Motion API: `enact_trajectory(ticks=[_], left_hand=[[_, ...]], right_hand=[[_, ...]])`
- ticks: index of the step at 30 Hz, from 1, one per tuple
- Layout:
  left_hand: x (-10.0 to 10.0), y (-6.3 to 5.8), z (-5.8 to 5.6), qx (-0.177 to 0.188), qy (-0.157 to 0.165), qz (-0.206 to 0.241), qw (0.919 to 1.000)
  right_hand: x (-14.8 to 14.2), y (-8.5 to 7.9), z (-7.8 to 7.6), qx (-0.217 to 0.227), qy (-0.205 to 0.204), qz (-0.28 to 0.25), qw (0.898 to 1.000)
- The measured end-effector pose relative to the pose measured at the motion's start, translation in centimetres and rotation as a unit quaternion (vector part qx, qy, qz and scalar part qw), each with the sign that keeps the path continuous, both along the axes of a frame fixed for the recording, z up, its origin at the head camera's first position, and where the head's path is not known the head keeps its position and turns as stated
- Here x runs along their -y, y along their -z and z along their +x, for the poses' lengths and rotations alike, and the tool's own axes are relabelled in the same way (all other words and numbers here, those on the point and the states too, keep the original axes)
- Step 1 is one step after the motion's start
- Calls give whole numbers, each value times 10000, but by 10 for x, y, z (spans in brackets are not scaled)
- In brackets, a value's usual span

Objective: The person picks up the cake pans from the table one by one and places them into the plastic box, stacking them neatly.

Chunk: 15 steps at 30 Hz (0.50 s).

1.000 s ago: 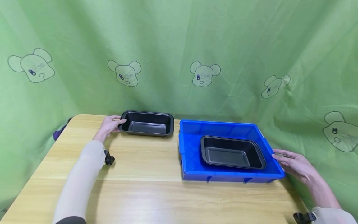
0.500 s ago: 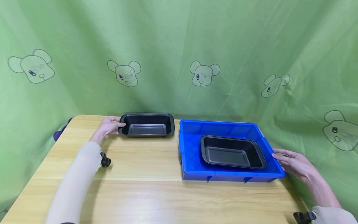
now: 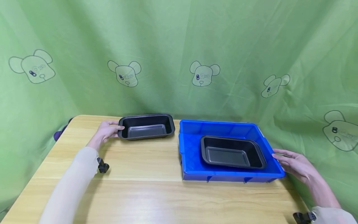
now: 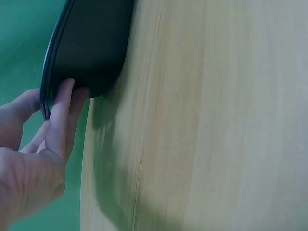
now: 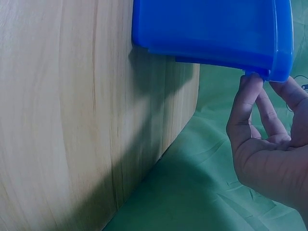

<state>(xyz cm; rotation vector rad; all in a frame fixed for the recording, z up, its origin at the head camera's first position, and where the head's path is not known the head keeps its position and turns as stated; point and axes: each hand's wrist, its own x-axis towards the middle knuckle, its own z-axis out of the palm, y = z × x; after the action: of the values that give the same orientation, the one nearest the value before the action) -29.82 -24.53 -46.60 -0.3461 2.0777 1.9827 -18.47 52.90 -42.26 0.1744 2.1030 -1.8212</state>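
At the back of the table, my left hand [image 3: 107,130] pinches the left end of a black loaf pan [image 3: 146,127]. The thumb lies over the pan's rim, and in the left wrist view the fingers [image 4: 60,120] press under it against the outer wall of the loaf pan [image 4: 91,48]. A second black loaf pan [image 3: 233,152] sits inside a blue plastic bin [image 3: 223,177]. My right hand [image 3: 297,165] holds the bin's right rim. The right wrist view shows the thumb on one side of the rim of the blue bin [image 5: 207,33] and fingertips on the other.
A light wooden table [image 3: 145,193] carries both pans and the bin. Green cloth [image 3: 167,37] printed with mouse heads hangs close behind the table and along its sides. A small purple thing [image 3: 57,135] shows past the table's left edge.
The left end of the held loaf pan has swung a little toward the front, so the pan now sits at a slight slant. My left forearm has drawn back and left. The right hand stays put.
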Motion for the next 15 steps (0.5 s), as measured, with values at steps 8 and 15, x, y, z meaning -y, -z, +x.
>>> enact_trajectory(ticks=[8,15], left_hand=[[0,-2,11,32,-126,15,9999],[1,-1,16,16,-202,33,9998]], right_hand=[[1,0,-1,41,-29,-34,10000],[3,0,-2,63,39,-50,10000]])
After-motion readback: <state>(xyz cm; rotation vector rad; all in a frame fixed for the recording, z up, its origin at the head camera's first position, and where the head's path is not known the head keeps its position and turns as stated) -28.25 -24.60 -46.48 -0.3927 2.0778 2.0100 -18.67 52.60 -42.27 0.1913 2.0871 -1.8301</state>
